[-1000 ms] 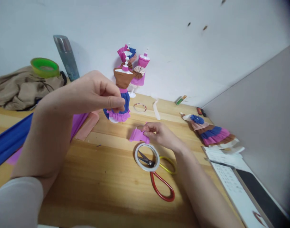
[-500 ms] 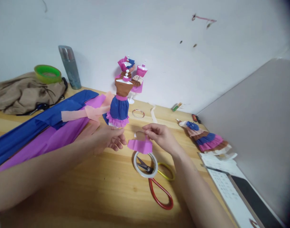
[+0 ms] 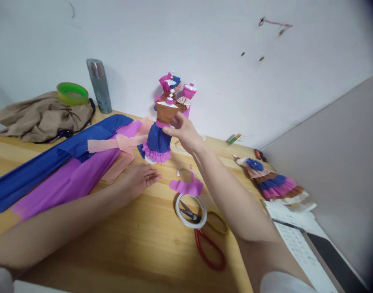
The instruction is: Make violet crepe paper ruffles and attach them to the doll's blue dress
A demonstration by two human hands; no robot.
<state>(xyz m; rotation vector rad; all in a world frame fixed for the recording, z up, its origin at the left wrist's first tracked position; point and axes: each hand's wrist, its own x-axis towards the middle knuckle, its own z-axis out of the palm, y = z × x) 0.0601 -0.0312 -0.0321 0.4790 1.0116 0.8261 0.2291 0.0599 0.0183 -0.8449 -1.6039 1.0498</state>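
A small dress form (image 3: 158,137) stands upright in a brown crepe-paper top and a blue skirt with a pink ruffle. My right hand (image 3: 186,131) is closed round its waist, thumb in front and fingers behind. My left hand (image 3: 140,179) rests low by the base of the form, fingers stretched out, holding nothing. Below my right forearm a pink paper piece (image 3: 186,187) lies on the table with a thin strip beside it. A roll of white tape (image 3: 178,216) lies over the blades of the scissors (image 3: 211,254), which have one red and one yellow handle loop.
Long blue (image 3: 52,148) and purple paper sheets (image 3: 61,191) cover the left side. Behind stand a grey bottle (image 3: 100,89), a green tape roll (image 3: 62,99) on brown cloth (image 3: 46,116), and other dressed forms (image 3: 190,90). A layered paper dress (image 3: 274,183) lies right.
My right hand has let go of the pink strip and moved up and left to the dress form's waist. My left hand's fingers have straightened near its base. The view has shifted slightly.
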